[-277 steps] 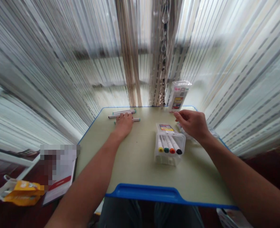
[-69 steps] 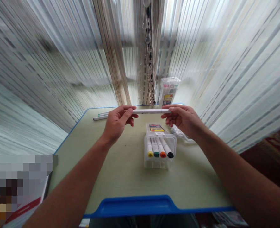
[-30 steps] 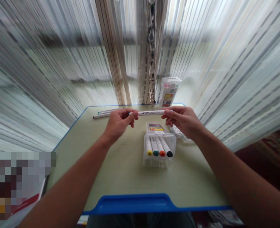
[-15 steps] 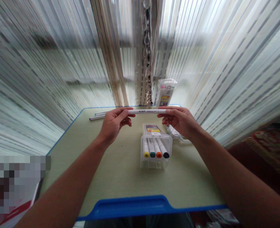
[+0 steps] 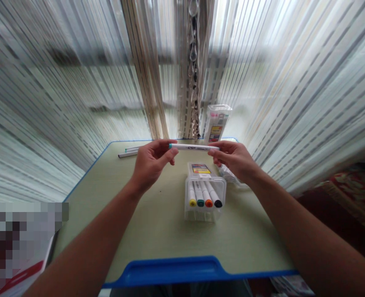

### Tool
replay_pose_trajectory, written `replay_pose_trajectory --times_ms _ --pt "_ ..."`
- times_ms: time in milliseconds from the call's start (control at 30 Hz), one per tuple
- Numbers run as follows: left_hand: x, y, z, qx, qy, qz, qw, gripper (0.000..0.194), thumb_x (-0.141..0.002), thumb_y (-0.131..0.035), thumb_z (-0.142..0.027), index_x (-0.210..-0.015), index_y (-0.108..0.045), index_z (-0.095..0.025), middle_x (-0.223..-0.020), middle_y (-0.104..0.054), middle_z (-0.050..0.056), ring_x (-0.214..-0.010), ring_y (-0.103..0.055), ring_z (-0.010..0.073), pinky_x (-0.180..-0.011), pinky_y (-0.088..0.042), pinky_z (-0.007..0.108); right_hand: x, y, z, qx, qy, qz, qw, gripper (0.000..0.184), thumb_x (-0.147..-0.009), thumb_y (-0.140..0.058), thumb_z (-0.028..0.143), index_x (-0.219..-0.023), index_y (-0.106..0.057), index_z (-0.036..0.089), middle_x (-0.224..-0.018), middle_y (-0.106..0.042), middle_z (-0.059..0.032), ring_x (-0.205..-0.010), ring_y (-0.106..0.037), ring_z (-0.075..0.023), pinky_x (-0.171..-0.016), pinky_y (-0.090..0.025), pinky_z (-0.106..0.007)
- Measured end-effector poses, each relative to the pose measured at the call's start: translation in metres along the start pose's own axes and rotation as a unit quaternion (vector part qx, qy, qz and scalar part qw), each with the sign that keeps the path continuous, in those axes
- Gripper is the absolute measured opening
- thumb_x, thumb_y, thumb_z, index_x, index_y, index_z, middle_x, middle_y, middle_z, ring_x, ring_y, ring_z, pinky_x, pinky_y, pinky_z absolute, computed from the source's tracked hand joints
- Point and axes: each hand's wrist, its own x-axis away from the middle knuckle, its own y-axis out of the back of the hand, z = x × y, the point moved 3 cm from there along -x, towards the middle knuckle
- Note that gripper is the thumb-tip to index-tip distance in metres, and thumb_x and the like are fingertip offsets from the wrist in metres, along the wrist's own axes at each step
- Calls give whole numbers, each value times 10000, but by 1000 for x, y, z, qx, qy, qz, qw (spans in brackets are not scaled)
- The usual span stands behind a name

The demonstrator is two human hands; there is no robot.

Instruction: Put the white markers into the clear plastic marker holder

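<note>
A white marker [image 5: 194,147] with a teal end is held level above the table, with small dark print along its barrel. My right hand [image 5: 233,159] pinches its right end between thumb and fingers. At the teal left end, my left hand [image 5: 153,163] has its thumb just below the barrel and its fingers behind it, closed loosely around that end. Below the hands, a clear plastic marker case [image 5: 205,179] lies with its opening towards me. Several white markers [image 5: 204,194] inside show yellow, green, orange and black ends.
Two or more loose markers [image 5: 128,154] lie at the back left, partly behind my left hand. A second clear case [image 5: 217,123] stands upright at the back. Crumpled clear plastic [image 5: 231,176] lies near my right wrist. The table [image 5: 157,231] has a blue edge; string curtains hang behind it.
My left thumb has shifted below the marker, and the teal end, covered before, now shows. My right fingers have also changed their hold slightly. The view has shifted a little.
</note>
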Motion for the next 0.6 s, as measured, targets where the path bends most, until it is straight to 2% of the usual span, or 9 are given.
replay_pose_trajectory --times_ms 167,300,467,600 --pt "6 -9 -14 -9 -29 -7 1000 324 -671 -924 -268 -954 -807 -162 -732 -735 11 -574 -624 84 -568 -553 205 0 0 -2 117 35 20 992 435 -653 -926 422 -975 -814 153 -692 -725 -30 -503 -555 -101 -462 -468 -254" --pt "11 -20 -26 6 -69 13 997 301 -666 -932 -243 -935 -814 -180 -783 -757 20 -662 -670 102 -648 -592 220 3 -5 0 201 121 30 972 357 -745 -860 421 -1007 -824 181 -868 -779 -74 -610 -638 -132 -514 -525 -261" --pt "16 -29 -38 -1 -157 35 987 268 -684 -914 -159 -930 -822 -213 -820 -695 2 -707 -643 84 -635 -564 194 10 -13 7 258 203 31 944 294 -850 -776 399 -1059 -813 195 -994 -784 -100 -727 -708 -171 -551 -573 -269" --pt "19 -32 -43 -5 -190 54 980 310 -694 -906 -138 -976 -822 -234 -915 -671 17 -739 -634 90 -630 -562 209 15 -18 15 291 251 23 923 287 -889 -747 390 -1090 -802 192 -1045 -772 -115 -749 -721 -172 -552 -594 -265"
